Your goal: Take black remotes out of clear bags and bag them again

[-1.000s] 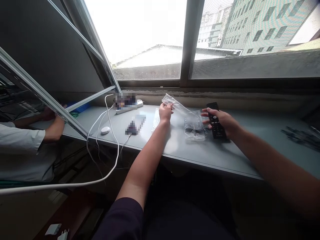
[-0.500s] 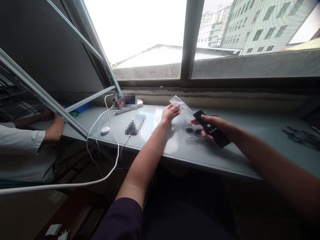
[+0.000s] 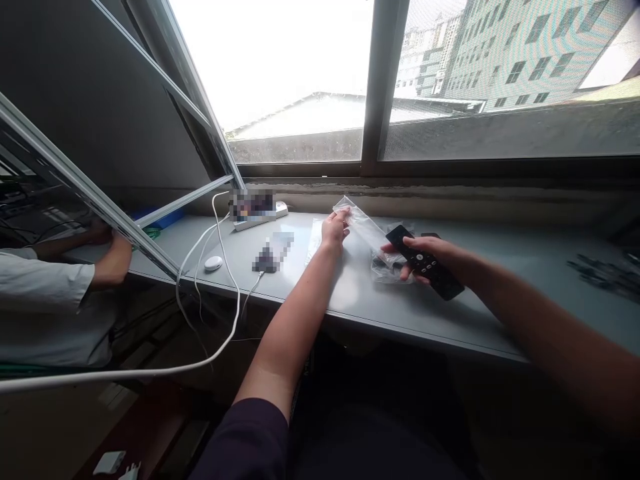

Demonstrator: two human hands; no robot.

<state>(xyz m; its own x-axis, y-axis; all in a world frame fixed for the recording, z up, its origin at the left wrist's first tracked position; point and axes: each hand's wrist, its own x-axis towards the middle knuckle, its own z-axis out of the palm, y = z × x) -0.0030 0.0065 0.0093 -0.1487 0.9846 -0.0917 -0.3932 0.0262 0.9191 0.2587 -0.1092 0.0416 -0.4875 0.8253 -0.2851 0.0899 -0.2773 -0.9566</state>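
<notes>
My left hand [image 3: 336, 228] pinches the upper left end of a clear plastic bag [image 3: 364, 225], which stretches slantwise above the table toward my other hand. My right hand [image 3: 425, 250] is closed around a black remote control [image 3: 434, 272], its button side facing up and its far end next to the lower end of the bag. Behind and below the remote, more clear plastic packaging [image 3: 387, 272] with dark things in it lies on the grey table [image 3: 350, 297]. Another flat clear bag [image 3: 314, 239] rests just left of my left hand.
A white power strip [image 3: 260, 217], a round white device [image 3: 213, 264] and a blurred-out item with a cable [image 3: 267, 260] are on the left. White cables loop over the table edge. Dark cables [image 3: 607, 277] lie at right. Beyond a metal frame [image 3: 185, 190], another person's arm [image 3: 113, 263] shows.
My left hand has shifted slightly left with its end of the bag, which now looks straighter. The remote stays in my right hand, and the whole view has dipped slightly.
</notes>
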